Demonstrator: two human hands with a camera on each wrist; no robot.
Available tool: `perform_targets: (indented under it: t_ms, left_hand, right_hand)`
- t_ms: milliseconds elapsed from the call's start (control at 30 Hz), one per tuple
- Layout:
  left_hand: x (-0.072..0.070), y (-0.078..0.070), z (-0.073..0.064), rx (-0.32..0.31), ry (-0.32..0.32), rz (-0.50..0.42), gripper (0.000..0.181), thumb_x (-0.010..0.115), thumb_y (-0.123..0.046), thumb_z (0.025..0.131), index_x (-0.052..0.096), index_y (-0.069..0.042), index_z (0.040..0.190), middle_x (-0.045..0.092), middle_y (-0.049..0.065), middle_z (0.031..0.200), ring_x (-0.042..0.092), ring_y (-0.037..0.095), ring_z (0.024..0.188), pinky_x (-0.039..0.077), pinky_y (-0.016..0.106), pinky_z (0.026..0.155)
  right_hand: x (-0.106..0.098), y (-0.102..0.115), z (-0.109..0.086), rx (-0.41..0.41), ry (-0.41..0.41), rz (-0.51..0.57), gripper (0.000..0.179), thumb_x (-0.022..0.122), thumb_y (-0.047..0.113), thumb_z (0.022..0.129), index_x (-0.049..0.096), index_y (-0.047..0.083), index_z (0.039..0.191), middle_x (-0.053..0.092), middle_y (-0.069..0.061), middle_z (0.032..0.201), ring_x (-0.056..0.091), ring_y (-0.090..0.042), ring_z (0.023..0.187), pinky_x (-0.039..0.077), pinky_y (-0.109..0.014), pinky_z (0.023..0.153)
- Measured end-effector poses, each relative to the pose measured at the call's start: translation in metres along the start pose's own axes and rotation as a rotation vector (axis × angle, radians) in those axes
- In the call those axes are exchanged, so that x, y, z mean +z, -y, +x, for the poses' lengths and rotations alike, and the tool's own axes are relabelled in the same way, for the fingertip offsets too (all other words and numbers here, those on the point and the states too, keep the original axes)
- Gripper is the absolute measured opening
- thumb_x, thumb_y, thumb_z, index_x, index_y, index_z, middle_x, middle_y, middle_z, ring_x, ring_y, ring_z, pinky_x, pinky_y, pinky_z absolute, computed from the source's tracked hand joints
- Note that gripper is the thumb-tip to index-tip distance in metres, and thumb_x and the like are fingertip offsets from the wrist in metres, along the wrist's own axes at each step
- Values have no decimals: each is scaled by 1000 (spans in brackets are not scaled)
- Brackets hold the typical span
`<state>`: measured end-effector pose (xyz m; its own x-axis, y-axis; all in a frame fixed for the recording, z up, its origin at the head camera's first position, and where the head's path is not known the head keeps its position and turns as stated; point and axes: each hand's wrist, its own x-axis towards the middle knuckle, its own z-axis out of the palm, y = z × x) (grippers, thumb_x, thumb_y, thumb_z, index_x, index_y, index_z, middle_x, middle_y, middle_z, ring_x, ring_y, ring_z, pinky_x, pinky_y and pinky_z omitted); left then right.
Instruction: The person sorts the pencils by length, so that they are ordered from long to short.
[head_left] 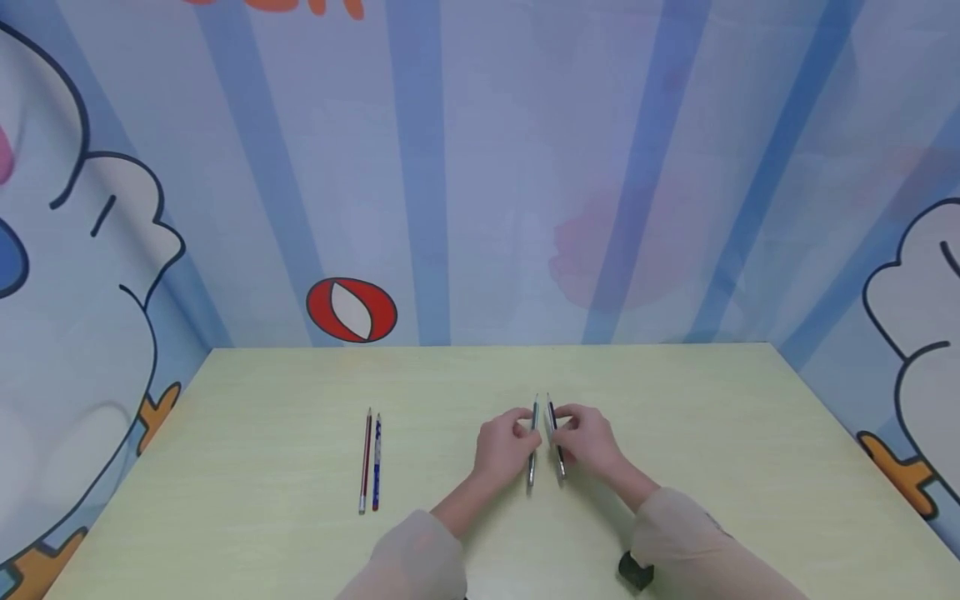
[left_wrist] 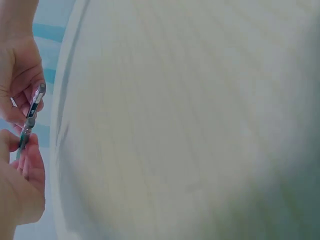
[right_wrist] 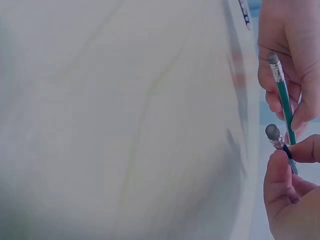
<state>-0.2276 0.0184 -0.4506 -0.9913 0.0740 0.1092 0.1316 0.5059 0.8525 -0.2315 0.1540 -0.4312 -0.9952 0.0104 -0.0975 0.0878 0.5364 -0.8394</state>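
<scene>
As the left hand (head_left: 501,447) pinches the green pencil (right_wrist: 284,95) and the right hand (head_left: 591,439) the dark pencil (head_left: 559,462), grips closed, both pencils are apart, nearer the table's (head_left: 262,400) right edge | step: seemingly aligning them | next: likely needs steady, matched placement

green pencil (right_wrist: 284,100), grey eraser (right_wrist: 273,58); pale-yellow table (head_left: 262,396); blue-striped backdrop (head_left: 418,167)

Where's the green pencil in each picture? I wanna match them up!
Head: the green pencil is just right of centre, in the lower half, pinched by the left hand.
Left wrist: near the left edge, a bit below the middle, partly hidden by fingers.
Right wrist: near the right edge, around mid-height, its grey eraser at the top.
Shared landmark: the dark pencil in the right hand, close to the green one.
</scene>
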Motion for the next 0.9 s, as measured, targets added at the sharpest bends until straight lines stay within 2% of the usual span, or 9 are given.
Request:
perform_targets:
  t_ms: [167,300,467,667,900]
  left_hand:
    - [0,0,0,-21,10,-189,33,56,-4,75,60,-5,107,62,1,72,55,3,48,39,16,44]
    - [0,0,0,-41,-3,-242,32,54,-3,76,59,-2,107,61,4,71,57,4,51,42,18,47]
    - [0,0,-1,-80,1,-212,26,57,-5,78,61,-1,103,61,4,70,58,6,52,44,18,49]
    - [2,3,-1,-117,56,-125,21,61,-14,79,62,-3,97,62,2,68,56,6,50,42,19,55]
    - [7,1,-1,-99,92,-53,22,60,-16,79,61,-4,98,64,0,64,56,6,50,42,21,58]
  right_hand:
    - [-2,4,-3,13,16,118,38,55,-3,73,53,-5,111,56,-8,70,52,-11,49,50,-28,49]
    - [-2,6,-5,35,34,187,37,55,-4,74,52,-6,111,55,-7,70,54,-11,51,50,-29,49]
    - [-3,6,-6,70,29,196,38,54,-4,74,51,-6,112,54,-7,72,52,-12,53,50,-28,50]
    - [-11,-6,0,95,-4,184,38,53,-2,76,50,-5,114,53,-8,74,51,-12,54,50,-28,52]
    - [-34,-17,9,120,-72,128,36,49,3,79,48,-5,114,52,-7,74,50,-12,54,47,-25,53]
